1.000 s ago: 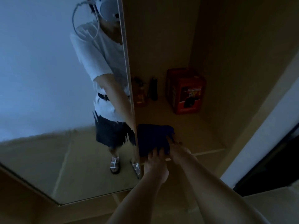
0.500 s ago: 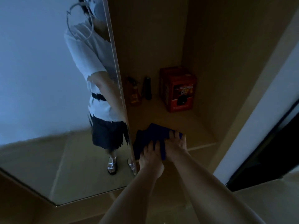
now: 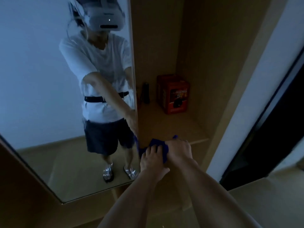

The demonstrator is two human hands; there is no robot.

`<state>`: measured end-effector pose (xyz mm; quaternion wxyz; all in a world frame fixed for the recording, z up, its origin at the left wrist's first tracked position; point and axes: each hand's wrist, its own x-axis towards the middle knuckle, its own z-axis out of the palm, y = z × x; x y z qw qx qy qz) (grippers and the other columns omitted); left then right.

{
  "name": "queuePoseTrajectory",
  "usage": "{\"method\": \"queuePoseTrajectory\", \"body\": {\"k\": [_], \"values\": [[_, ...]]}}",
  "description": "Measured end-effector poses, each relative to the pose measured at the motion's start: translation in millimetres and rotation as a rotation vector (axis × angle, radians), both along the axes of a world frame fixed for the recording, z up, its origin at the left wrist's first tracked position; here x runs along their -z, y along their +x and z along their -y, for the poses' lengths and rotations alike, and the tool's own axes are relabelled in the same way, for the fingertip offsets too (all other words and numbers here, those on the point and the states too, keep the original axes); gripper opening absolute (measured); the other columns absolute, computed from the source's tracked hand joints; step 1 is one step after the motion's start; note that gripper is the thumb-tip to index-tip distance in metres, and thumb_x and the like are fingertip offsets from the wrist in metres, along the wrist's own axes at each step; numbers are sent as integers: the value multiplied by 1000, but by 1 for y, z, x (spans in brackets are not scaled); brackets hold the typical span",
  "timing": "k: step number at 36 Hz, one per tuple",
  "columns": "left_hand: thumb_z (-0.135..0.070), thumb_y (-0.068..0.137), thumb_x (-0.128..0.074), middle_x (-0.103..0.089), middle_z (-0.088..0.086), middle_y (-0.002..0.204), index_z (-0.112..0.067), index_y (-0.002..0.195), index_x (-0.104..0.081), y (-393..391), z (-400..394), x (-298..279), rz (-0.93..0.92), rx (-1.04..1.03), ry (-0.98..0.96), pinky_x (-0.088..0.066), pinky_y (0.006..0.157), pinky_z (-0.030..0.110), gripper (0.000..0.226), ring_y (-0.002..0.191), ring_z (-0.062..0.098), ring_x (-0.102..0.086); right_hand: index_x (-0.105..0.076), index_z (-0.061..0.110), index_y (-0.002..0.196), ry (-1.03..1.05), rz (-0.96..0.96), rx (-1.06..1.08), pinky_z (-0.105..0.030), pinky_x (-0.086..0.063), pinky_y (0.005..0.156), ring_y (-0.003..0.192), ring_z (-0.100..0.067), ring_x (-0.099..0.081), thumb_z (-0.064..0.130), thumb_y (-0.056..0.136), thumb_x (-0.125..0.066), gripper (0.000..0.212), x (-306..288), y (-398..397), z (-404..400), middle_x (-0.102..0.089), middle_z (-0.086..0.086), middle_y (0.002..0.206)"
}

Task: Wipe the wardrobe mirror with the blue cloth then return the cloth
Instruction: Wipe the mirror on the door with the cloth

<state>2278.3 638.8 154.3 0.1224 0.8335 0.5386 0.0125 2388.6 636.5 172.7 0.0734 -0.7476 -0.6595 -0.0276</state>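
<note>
Both bare forearms reach forward and down from the lower edge of the head view, side by side, toward the open wardrobe. The left hand lies palm down with its fingers stretched forward, their tips laid on the blue cloth; its grip looks released, the fingers flat rather than curled. The right hand sits just beside it, touching it, knuckles up, its fingers bent down over the cloth's right part; whether this grip actually grasps the fabric cannot be told, since the fingertips are hidden. The cloth is bunched on the wardrobe shelf, close to the shelf's front edge and just right of the mirror's near edge.

One mirror hangs on the door at the left, and it reflects one person in a white shirt and dark shorts wearing a white headset, with one arm angled down toward the cloth. At the back of the shelf stand one red box and, left of it and apart from it, one slim dark cylinder. There is one cloth and two hands.
</note>
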Motion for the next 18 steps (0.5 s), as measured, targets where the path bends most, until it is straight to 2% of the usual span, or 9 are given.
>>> {"method": "queuePoseTrajectory", "body": {"k": [3,5,7,9,11,13,15,17,18], "values": [[-35,86,-59,-33,2,145,-22,143,-22,-20,17,-6,66,-34,5,-32,108,38,70,134,25,-32,-48,28,71,-23,-112,10,-29,-35,65,66,-14,-52,17,83,-49,16,-11,-19,17,-55,6,70],[-19,89,-50,-48,4,133,-24,137,-31,-39,26,-13,101,-77,-24,-45,95,38,51,120,24,-48,-51,27,73,-41,-160,9,-28,-34,59,61,-11,-49,17,82,-48,14,-15,-32,28,-53,7,67],[-11,90,-43,-55,7,123,-23,133,-34,-59,35,-20,88,-102,-64,-50,83,37,46,109,26,-56,-54,25,75,-57,-164,4,-26,-32,50,60,-10,-49,15,80,-48,13,-16,-46,38,-53,7,67],[-9,91,-41,-56,10,121,-20,134,-33,-80,42,-24,80,-104,-94,-51,81,38,45,107,29,-58,-56,24,82,-104,-168,11,-24,-30,45,59,-11,-49,15,81,-48,12,-15,-61,49,-53,6,70],[-9,93,-40,-57,11,120,-17,132,-35,-100,49,-27,96,-87,-117,-50,80,39,41,106,30,-58,-53,24,98,-220,-229,34,-25,-29,45,61,-12,-48,18,84,-47,16,-13,-75,58,-51,6,77],[-12,94,-43,-58,11,119,-15,124,-43,-120,55,-28,98,-53,-127,-50,82,39,31,106,29,-57,-47,25,110,-387,-353,43,-29,-32,50,68,-14,-51,22,83,-47,26,-13,-91,66,-52,4,86],[-14,93,-47,-59,9,118,-14,115,-50,-138,61,-27,75,-32,-130,-50,85,40,22,106,27,-57,-40,27,126,-539,-454,34,-32,-41,60,84,-19,-55,26,81,-52,46,-14,-110,74,-54,1,103],[-14,93,-47,-59,8,118,-15,112,-52,-154,67,-26,46,-28,-142,-50,85,39,20,106,26,-57,-28,34,141,-612,-488,39,-39,-48,83,111,-26,-51,28,79,-60,69,-10,-129,82,-47,-3,130],[-13,92,-47,-58,7,119,-17,113,-52,-162,70,-25,27,-31,-145,-50,84,37,21,107,25,-57,-21,35,145,-626,-478,42,-43,-44,94,124,-31,-43,30,79,-65,80,-7,-138,86,-39,-4,142]]}}
